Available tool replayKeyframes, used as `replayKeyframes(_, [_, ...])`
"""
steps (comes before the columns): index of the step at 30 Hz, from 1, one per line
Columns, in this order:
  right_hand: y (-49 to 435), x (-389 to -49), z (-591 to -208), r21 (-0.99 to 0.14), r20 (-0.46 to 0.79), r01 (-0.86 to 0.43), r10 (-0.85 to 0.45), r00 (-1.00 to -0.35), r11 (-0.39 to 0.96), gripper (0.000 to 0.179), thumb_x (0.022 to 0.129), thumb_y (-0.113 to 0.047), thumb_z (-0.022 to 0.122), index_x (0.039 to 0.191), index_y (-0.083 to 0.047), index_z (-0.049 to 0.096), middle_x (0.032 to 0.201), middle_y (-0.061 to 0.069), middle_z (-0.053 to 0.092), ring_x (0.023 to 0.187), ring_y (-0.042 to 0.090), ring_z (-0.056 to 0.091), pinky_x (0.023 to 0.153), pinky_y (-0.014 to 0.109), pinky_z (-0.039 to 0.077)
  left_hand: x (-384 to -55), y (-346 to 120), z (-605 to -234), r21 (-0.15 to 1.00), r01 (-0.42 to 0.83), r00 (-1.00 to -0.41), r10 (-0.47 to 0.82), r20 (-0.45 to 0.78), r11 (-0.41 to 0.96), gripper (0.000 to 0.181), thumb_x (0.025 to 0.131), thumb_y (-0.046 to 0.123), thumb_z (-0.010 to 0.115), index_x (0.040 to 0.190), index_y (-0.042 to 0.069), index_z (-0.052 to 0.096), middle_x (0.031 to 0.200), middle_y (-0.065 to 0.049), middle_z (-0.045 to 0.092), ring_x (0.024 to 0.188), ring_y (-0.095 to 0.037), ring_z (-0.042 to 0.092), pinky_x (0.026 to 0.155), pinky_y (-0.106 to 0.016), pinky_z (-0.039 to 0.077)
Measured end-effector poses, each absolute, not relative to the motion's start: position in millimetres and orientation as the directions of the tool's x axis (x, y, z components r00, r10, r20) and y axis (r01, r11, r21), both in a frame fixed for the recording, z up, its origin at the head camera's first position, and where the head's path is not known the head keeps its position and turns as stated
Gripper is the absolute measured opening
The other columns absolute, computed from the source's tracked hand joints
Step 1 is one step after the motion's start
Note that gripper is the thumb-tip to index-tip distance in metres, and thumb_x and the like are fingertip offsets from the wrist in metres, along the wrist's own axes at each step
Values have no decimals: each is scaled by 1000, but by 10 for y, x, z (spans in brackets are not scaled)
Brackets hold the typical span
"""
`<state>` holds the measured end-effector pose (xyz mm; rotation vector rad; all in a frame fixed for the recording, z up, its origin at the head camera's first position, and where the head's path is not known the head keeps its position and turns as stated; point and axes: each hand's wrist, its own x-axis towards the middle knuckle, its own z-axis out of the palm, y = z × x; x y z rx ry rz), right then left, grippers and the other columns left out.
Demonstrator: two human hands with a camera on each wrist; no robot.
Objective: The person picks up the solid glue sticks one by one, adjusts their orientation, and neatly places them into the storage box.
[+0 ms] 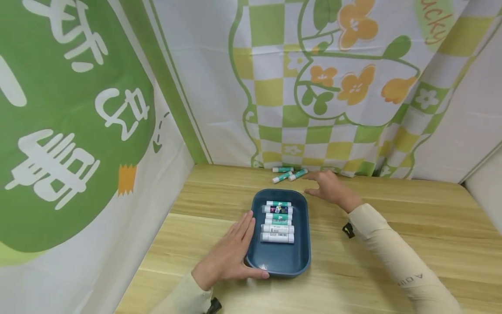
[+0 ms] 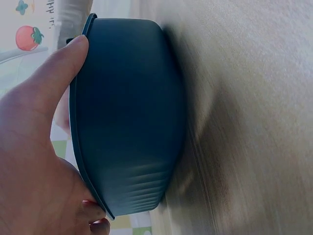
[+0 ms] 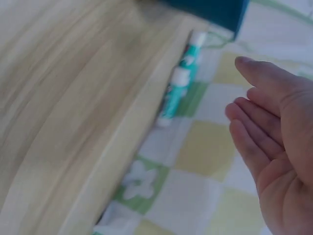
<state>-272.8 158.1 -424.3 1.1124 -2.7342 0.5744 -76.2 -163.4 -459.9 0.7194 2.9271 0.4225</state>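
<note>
Right hand [image 1: 329, 187]: thumb spread well away from the index, the gap facing left; in the right wrist view the other fingers lie side by side, slightly bent, with a visible gap to the tubes

Just left of the right fingertips: three loose tubes [image 1: 298, 174] with green labels and white ends, on the worktop [image 1: 341, 279]; two lie slanted side by side, the third lies crosswise behind them, furthest back; can't tell if they touch each other

Left hand [image 1: 231, 250]: fingers nearly straight, laid along the left rim of the blue tray [image 1: 278, 261], thumb spread off them and resting on the near rim, so the hand spans the near left corner; lower fingers partly hidden in the left wrist view

Right of the left fingers, inside the tray: six tubes [image 1: 277, 238] lying crosswise in a row; far to near: green label, dark multicolour label, two green, two white; the white pair is nearest the left thumb, bare tray floor between

Behind the right fingers: curtain [image 1: 270, 93] with green and yellow checks and orange flowers, its hem at the back of the worktop

Well left of the left fingers: wall cloth [image 1: 129, 56] with a big green patch and white characters
</note>
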Motion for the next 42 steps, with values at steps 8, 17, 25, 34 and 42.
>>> replayKeyframes(8, [1603,-3074,-4452,-323,194,-651,-625,-756,687,44,93,-9,80,132,9,68,131,30,70,117,47,71,101,56,59,-767,-1658,-4606,287,439,-883,468,-37,851,142,75,93,62,169,0,11,179,-17,0,167,-34,7,134,-51,22])
replayKeyframes(17, [1569,-3331,-4673,-294,206,-641,-608,-767,709,45,94,0,76,135,13,64,127,31,71,107,44,74,95,52,63,-725,-1645,-4603,295,438,-882,470,-44,849,141,76,93,62,169,0,11,179,-18,0,167,-35,7,134,-51,23])
replayKeyframes(25, [1516,-3444,-4775,-215,267,-662,-609,-747,718,24,89,8,71,113,7,74,105,23,77,91,38,76,80,52,63,-732,-1630,-4611,268,458,-875,483,-33,848,140,76,95,58,169,1,11,179,-17,1,167,-35,8,134,-50,25])
replayKeyframes(34, [1435,-3501,-4802,-183,147,-553,-534,-833,813,19,100,-4,67,118,0,75,105,20,78,91,36,76,81,50,64,-740,-1631,-4599,271,448,-878,477,-46,852,140,76,93,61,169,2,11,180,-16,0,167,-34,7,134,-51,25])
replayKeyframes(42, [1369,-3545,-4811,-212,96,-502,-493,-865,839,25,100,2,60,122,-2,73,109,21,77,96,39,76,82,52,64,-737,-1647,-4579,268,441,-882,469,-47,857,140,76,93,62,169,2,10,180,-16,0,167,-33,6,134,-51,24])
